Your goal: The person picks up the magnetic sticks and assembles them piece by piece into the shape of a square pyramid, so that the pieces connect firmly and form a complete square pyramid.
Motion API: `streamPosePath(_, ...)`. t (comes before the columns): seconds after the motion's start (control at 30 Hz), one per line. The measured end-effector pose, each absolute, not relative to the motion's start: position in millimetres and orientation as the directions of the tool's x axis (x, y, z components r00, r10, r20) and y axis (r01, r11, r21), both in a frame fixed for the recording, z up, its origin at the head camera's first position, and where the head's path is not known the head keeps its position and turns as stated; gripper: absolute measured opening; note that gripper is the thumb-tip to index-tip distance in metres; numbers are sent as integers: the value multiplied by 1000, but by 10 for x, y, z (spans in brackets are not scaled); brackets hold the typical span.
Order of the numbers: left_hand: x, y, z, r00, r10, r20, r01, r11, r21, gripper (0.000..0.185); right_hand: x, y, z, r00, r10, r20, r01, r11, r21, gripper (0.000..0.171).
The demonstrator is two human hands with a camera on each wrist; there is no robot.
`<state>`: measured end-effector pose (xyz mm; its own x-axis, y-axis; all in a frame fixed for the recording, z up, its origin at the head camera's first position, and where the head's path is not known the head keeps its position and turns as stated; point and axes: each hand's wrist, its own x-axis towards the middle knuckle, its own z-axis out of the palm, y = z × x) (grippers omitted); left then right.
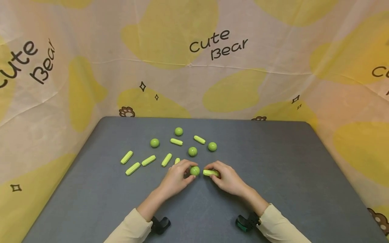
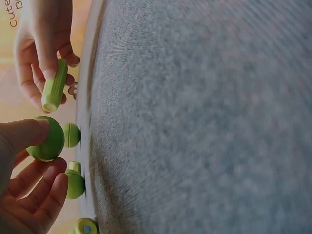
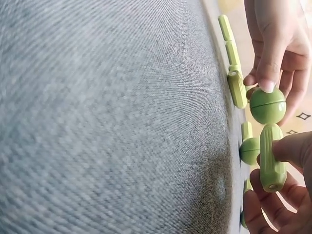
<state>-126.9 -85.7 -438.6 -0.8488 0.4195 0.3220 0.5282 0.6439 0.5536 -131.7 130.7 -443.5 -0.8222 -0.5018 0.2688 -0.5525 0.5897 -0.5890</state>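
While the left hand (image 1: 176, 177) pinches a green ball (image 1: 195, 170) between thumb and fingertips, the right hand (image 1: 226, 178) grips a green stick (image 1: 210, 172) just right of it, both held low over the near middle of the grey table (image 1: 273, 175). Farther back lie loose balls (image 1: 192, 151) and sticks (image 1: 148, 160), none in any container.

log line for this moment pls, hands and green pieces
left hand: holds green ball | right hand: holds green rod | ball and rod: end to end, apart | grey table: loose balls, rods behind
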Motion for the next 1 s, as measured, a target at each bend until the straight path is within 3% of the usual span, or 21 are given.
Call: streamPosePath(1.0, -1309, -828, -4401, -874, 416, 250, 478, 645, 597, 35, -1354, 1255, -4402, -801, -537, 263, -574, 568, -590, 22)
